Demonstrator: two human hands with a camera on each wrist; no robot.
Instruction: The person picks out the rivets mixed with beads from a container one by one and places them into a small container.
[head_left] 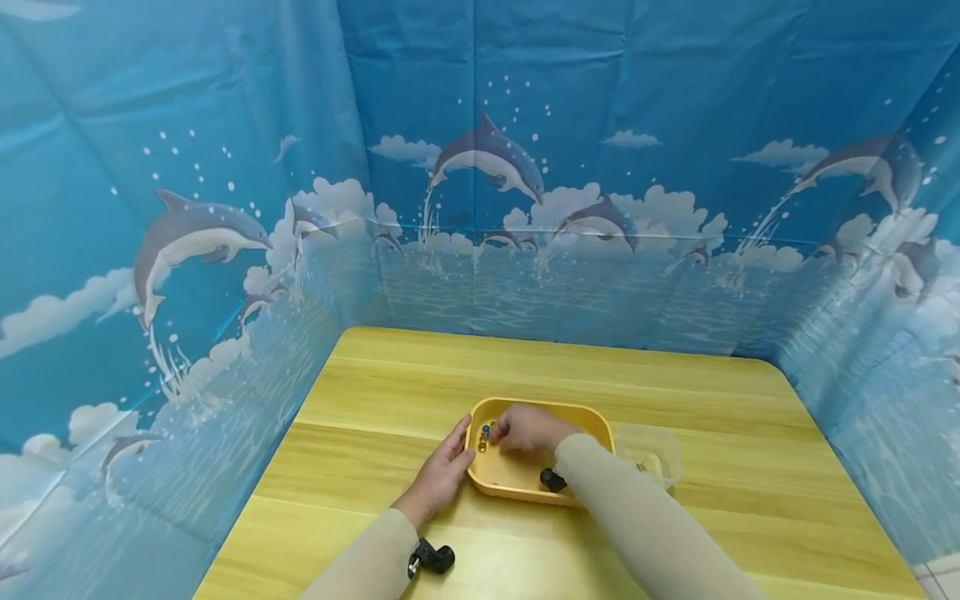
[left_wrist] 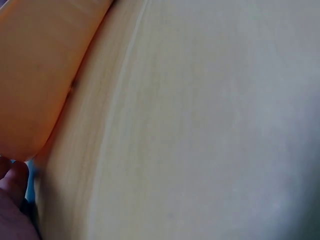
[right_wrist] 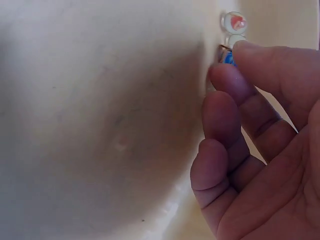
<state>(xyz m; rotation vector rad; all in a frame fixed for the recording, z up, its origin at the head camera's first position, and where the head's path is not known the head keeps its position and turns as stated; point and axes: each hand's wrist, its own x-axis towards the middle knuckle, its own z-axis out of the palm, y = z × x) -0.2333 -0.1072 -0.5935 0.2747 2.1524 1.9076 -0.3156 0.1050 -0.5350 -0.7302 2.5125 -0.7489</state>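
A yellow tray (head_left: 540, 493) stands on the table. Against its left end rests my left hand (head_left: 441, 473), fingers fairly straight along the outside and thumb close to the rim; in the left wrist view its fingertips (left_wrist: 16, 177) touch the tray's orange-looking wall (left_wrist: 40, 75). My right hand (head_left: 531, 428) reaches into the tray with curled fingers. Several glass marbles lie near the left wall, among them a blue marble (head_left: 486, 430) and an amber marble (head_left: 482, 447). In the right wrist view, thumb and forefinger overlap a blue marble (right_wrist: 229, 58); I cannot tell whether they pinch it. Above it lies a red-and-white marble (right_wrist: 235, 22).
A clear plastic container (head_left: 678, 458) with small gold-coloured things in it stands just right of the tray, beside the right forearm. The wooden table (head_left: 390, 367) extends around both. Blue dolphin-printed sheets (head_left: 525, 275) hang behind the table and along its sides.
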